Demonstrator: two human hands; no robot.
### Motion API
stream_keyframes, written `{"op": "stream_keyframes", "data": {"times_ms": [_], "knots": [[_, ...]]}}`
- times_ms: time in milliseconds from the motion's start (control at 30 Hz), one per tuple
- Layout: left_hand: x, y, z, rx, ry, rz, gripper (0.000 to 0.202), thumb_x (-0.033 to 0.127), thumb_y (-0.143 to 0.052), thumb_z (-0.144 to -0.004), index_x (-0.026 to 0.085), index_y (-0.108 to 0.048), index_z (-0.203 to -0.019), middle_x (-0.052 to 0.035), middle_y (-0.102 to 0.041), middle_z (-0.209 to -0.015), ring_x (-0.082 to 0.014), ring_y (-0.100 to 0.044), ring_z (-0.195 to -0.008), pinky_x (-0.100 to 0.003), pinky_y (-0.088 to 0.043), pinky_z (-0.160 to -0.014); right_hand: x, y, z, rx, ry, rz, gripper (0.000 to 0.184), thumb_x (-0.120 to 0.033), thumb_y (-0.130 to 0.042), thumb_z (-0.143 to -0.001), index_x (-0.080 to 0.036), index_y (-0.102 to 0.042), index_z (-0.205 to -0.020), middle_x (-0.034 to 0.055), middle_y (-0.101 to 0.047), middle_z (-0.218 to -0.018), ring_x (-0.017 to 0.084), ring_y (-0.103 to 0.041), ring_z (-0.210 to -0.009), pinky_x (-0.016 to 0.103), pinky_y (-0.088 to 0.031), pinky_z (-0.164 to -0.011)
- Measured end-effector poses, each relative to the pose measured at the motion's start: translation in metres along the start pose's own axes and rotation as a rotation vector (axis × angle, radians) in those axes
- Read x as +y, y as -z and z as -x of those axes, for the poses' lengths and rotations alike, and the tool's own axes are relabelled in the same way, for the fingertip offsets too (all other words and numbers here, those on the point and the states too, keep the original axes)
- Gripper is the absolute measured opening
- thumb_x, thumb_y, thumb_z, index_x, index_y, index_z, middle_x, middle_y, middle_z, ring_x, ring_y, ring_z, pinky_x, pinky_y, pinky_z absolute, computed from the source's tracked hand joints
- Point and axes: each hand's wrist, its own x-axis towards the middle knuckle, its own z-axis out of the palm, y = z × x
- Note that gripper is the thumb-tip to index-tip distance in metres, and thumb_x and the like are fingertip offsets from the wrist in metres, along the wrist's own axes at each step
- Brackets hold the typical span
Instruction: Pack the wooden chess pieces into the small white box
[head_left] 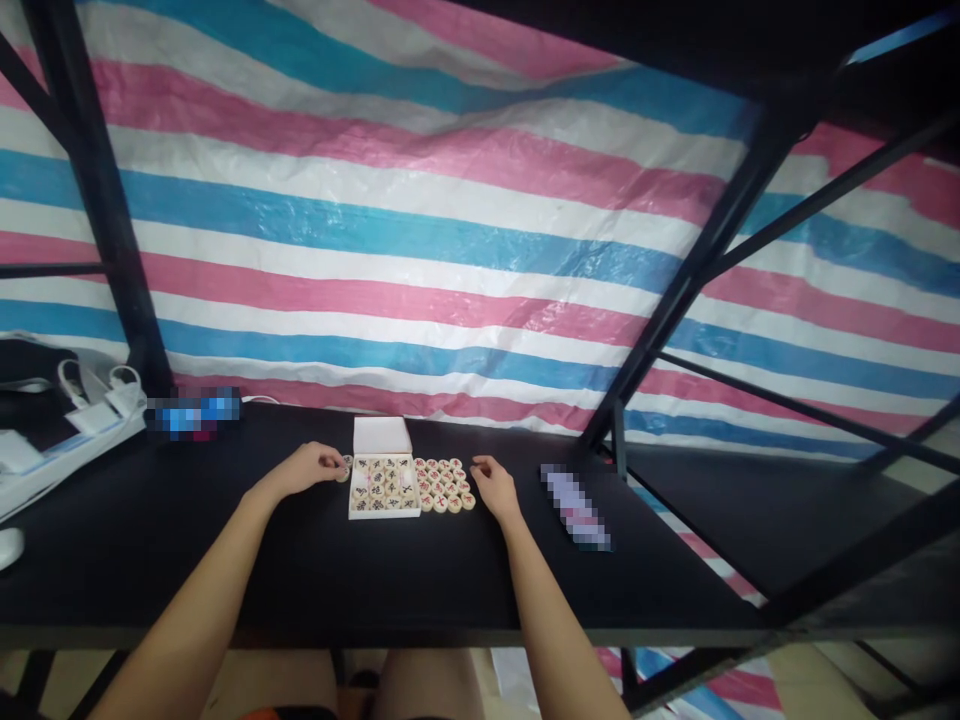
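My left hand (311, 467) is closed in a pinch on a round Chinese chess piece (343, 475) just left of a white box (385, 514). Another piece (348, 460) lies right behind those fingertips. The box stands with its lid (382, 436) tipped back and holds rows of pieces with black characters (391, 488). Against its right side sits a block of pieces with red characters (442, 485), laid in rows on the table. My right hand (496, 488) rests at the right edge of that block, fingers slightly bent and apart, holding nothing that I can see.
The black table (375, 575) carries a blurred blue item (196, 412) at the back left and a blurred pale item (576, 507) on the right. A white power strip (82, 445) with plugs lies far left. Black metal posts (667, 300) frame the striped sheet (390, 230).
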Motion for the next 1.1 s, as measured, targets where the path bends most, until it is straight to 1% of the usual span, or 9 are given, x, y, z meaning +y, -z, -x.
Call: {"op": "stream_keyframes", "data": {"times_ms": [100, 200, 333, 433, 600, 667, 800, 967, 1100], "knots": [[0.01, -0.005, 0.001, -0.025, -0.032, 0.007, 0.039, 0.049, -0.063, -0.068, 0.017, -0.073, -0.086, 0.0023, -0.059, -0.059, -0.0145, -0.05, -0.057, -0.022, -0.033, -0.054, 0.0, 0.0, 0.0, 0.002, 0.0, 0.007, 0.027, -0.03, -0.049, -0.074, -0.021, -0.064, -0.095, 0.0017, -0.068, -0.079, 0.018, -0.063, -0.078, 0.028, -0.045, -0.074], [0.021, -0.012, 0.003, -0.089, -0.05, -0.025, 0.042, 0.052, -0.065, -0.065, 0.018, -0.074, -0.09, 0.0046, -0.054, -0.054, -0.0134, -0.046, -0.053, -0.023, -0.03, -0.051, -0.001, 0.0, 0.0, -0.004, -0.007, 0.013, 0.027, -0.029, -0.049, -0.074, -0.021, -0.065, -0.094, 0.0017, -0.068, -0.079, 0.018, -0.063, -0.078, 0.028, -0.045, -0.073], [0.03, -0.017, 0.004, -0.16, -0.069, -0.094, 0.039, 0.049, -0.066, -0.064, 0.019, -0.076, -0.086, 0.0041, -0.057, -0.056, -0.0141, -0.047, -0.055, -0.022, -0.03, -0.052, -0.002, 0.0, 0.0, -0.014, -0.012, 0.018, 0.024, -0.028, -0.049, -0.075, -0.022, -0.065, -0.093, 0.001, -0.068, -0.079, 0.018, -0.064, -0.079, 0.028, -0.045, -0.074], [0.031, -0.019, 0.003, -0.161, -0.079, -0.104, 0.033, 0.046, -0.067, -0.064, 0.019, -0.075, -0.081, 0.0043, -0.055, -0.055, -0.0139, -0.046, -0.055, -0.022, -0.03, -0.052, -0.002, 0.0, -0.001, -0.018, -0.014, 0.019, 0.024, -0.028, -0.05, -0.076, -0.022, -0.064, -0.094, 0.0012, -0.068, -0.08, 0.018, -0.063, -0.08, 0.028, -0.045, -0.076], [0.03, -0.02, 0.001, -0.119, -0.084, -0.103, 0.035, 0.045, -0.067, -0.064, 0.018, -0.072, -0.085, 0.0067, -0.045, -0.05, -0.0124, -0.042, -0.049, -0.022, -0.027, -0.049, -0.002, 0.0, -0.001, -0.035, -0.02, 0.023, 0.025, -0.027, -0.05, -0.076, -0.021, -0.064, -0.095, 0.002, -0.068, -0.083, 0.018, -0.063, -0.082, 0.028, -0.045, -0.077], [0.03, -0.019, 0.001, -0.098, -0.102, -0.096, 0.031, 0.044, -0.067, -0.064, 0.019, -0.072, -0.082, 0.0052, -0.049, -0.055, -0.0132, -0.045, -0.052, -0.022, -0.03, -0.051, -0.002, 0.0, -0.001, -0.036, -0.022, 0.027, 0.025, -0.028, -0.05, -0.076, -0.021, -0.064, -0.096, 0.0024, -0.068, -0.084, 0.019, -0.063, -0.082, 0.028, -0.045, -0.077], [0.034, -0.02, 0.003, -0.054, -0.148, -0.083, 0.026, 0.042, -0.069, -0.064, 0.02, -0.072, -0.077, -0.0005, -0.062, -0.078, -0.017, -0.054, -0.07, -0.023, -0.037, -0.063, -0.002, 0.0, 0.0, -0.039, -0.018, 0.031, 0.026, -0.028, -0.049, -0.076, -0.021, -0.064, -0.096, 0.0023, -0.068, -0.083, 0.019, -0.063, -0.082, 0.029, -0.045, -0.078], [0.035, -0.019, 0.002, -0.073, -0.144, -0.039, 0.025, 0.042, -0.068, -0.064, 0.018, -0.069, -0.071, 0.0005, -0.063, -0.064, -0.0174, -0.056, -0.064, -0.023, -0.038, -0.058, -0.003, 0.001, 0.001, -0.028, -0.012, 0.031, 0.025, -0.028, -0.049, -0.076, -0.022, -0.064, -0.095, 0.0015, -0.068, -0.082, 0.019, -0.064, -0.081, 0.028, -0.045, -0.077], [0.023, 0.001, 0.007, -0.027, -0.08, 0.121, 0.029, 0.044, -0.066, -0.067, 0.017, -0.067, -0.078, -0.0017, -0.068, -0.071, -0.0196, -0.061, -0.071, -0.026, -0.045, -0.066, -0.004, 0.002, 0.001, -0.026, -0.013, 0.03, 0.025, -0.028, -0.049, -0.075, -0.022, -0.065, -0.094, 0.0015, -0.069, -0.081, 0.019, -0.064, -0.081, 0.028, -0.045, -0.076]]}}
